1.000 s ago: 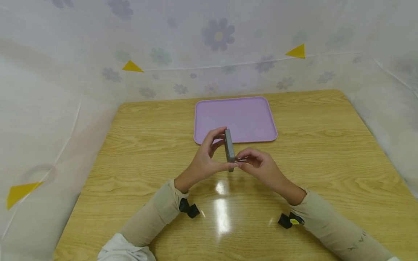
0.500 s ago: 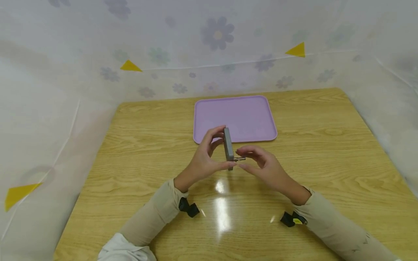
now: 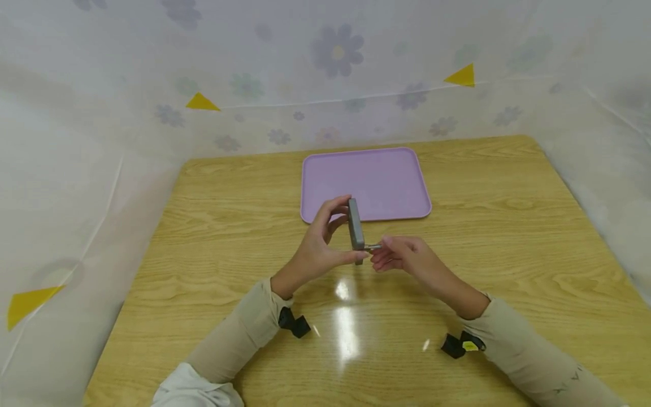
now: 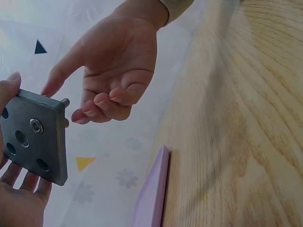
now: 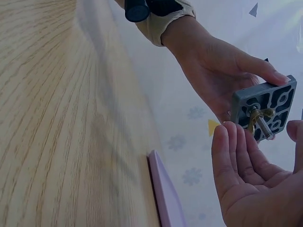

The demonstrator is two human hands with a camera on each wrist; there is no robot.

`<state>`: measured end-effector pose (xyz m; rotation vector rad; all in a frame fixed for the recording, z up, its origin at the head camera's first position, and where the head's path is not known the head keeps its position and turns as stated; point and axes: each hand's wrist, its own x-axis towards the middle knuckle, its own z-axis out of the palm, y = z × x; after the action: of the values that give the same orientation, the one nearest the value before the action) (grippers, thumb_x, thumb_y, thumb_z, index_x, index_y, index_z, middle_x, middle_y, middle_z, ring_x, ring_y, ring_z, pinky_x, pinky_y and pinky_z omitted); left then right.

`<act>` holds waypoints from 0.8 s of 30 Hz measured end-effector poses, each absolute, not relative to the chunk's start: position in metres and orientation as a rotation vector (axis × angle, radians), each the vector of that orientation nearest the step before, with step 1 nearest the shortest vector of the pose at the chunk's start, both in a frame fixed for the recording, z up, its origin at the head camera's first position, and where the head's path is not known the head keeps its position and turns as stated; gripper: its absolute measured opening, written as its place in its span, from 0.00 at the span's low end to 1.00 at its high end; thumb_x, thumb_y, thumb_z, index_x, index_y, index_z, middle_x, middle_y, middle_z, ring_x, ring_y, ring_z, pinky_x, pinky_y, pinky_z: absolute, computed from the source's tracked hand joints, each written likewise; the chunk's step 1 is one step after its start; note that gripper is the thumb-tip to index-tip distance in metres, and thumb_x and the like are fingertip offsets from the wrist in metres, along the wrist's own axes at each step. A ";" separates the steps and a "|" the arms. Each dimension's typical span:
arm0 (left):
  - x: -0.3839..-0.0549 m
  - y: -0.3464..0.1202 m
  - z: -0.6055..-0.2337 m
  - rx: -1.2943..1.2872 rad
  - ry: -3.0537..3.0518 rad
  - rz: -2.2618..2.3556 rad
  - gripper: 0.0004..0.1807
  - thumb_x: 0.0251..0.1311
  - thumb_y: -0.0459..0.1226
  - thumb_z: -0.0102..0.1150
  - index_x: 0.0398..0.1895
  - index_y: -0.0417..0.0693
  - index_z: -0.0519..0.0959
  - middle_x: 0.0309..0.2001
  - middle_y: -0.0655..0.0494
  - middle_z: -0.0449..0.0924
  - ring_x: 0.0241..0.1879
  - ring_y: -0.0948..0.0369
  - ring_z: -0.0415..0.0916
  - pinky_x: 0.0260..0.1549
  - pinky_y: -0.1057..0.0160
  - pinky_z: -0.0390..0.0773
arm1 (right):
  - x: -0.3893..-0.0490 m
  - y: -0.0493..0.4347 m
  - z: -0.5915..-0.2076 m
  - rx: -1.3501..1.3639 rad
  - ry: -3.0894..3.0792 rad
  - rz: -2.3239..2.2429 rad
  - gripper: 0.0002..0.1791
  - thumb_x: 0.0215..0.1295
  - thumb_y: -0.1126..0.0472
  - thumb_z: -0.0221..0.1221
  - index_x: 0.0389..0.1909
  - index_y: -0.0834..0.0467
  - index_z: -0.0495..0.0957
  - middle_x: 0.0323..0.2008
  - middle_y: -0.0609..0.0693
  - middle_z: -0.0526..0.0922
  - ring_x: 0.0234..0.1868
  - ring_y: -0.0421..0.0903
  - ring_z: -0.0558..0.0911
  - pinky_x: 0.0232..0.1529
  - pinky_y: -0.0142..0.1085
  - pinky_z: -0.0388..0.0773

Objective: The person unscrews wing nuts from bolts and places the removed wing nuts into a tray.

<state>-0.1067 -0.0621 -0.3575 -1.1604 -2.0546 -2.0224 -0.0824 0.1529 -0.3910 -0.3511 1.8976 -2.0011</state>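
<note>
My left hand [image 3: 320,246] holds a grey square plate [image 3: 355,223] upright by its edges, thumb at the near edge and fingers at the far one. The left wrist view shows its flat face with several holes and a socket-head bolt head [image 4: 36,126]. On the ribbed face, in the right wrist view, the bolt's threaded shank [image 5: 266,129] sticks out through a brass wing nut [image 5: 258,117]. My right hand [image 3: 409,259] is beside the shank. Its fingers [image 5: 232,156] are extended near the wing nut, and the thumb stands apart; nothing is pinched between them.
Behind the hands, a purple tray [image 3: 378,186] lies on the wood-grain table [image 3: 244,226]. White flowered sheeting [image 3: 285,68] with yellow triangles hangs along the back and sides. A black wrist camera [image 3: 452,345] sits at the right cuff.
One second ago my right fingers were pinched at the bolt; they let go and opened. The hand then turned, with the thumb moving to the upper side. The left hand and plate barely moved.
</note>
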 end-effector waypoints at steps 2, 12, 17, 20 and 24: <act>-0.107 -0.062 -0.358 -1.160 -2.049 -2.026 0.51 0.35 0.17 0.70 0.66 0.31 0.53 0.58 0.36 0.59 0.56 0.50 0.60 0.60 0.49 0.65 | -0.083 0.152 -0.392 -0.354 1.881 -1.996 0.27 0.73 0.51 0.46 0.44 0.77 0.73 0.39 0.71 0.78 0.37 0.52 0.82 0.43 0.45 0.81; -0.107 -0.061 -0.360 -1.161 -2.052 -2.060 0.50 0.35 0.17 0.70 0.66 0.32 0.54 0.57 0.38 0.59 0.56 0.53 0.60 0.61 0.50 0.64 | -0.083 0.145 -0.395 -0.335 1.898 -2.010 0.17 0.68 0.57 0.54 0.46 0.69 0.76 0.39 0.56 0.82 0.43 0.61 0.80 0.48 0.43 0.79; -0.105 -0.061 -0.359 -1.163 -2.059 -2.056 0.50 0.36 0.17 0.69 0.66 0.33 0.53 0.58 0.38 0.59 0.57 0.53 0.60 0.61 0.50 0.63 | -0.083 0.143 -0.395 -0.399 1.869 -2.074 0.12 0.66 0.63 0.56 0.44 0.68 0.75 0.40 0.55 0.81 0.42 0.55 0.81 0.48 0.45 0.78; -0.105 -0.061 -0.359 -1.163 -2.056 -2.051 0.51 0.35 0.17 0.69 0.66 0.32 0.53 0.58 0.38 0.58 0.57 0.52 0.60 0.61 0.50 0.63 | -0.083 0.143 -0.395 -0.435 1.909 -2.083 0.10 0.64 0.65 0.58 0.43 0.67 0.76 0.41 0.54 0.81 0.42 0.49 0.81 0.48 0.44 0.79; -0.105 -0.062 -0.359 -1.172 -2.050 -2.049 0.51 0.35 0.16 0.69 0.66 0.31 0.52 0.59 0.36 0.57 0.57 0.51 0.59 0.61 0.50 0.63 | -0.082 0.143 -0.396 -0.586 2.027 -2.069 0.09 0.62 0.68 0.59 0.42 0.66 0.76 0.42 0.56 0.79 0.43 0.47 0.80 0.47 0.40 0.79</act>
<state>-0.1049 -0.0616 -0.3591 -1.1720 -2.0503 -2.0490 -0.0823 0.1435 -0.3962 -0.5858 2.0274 -2.0690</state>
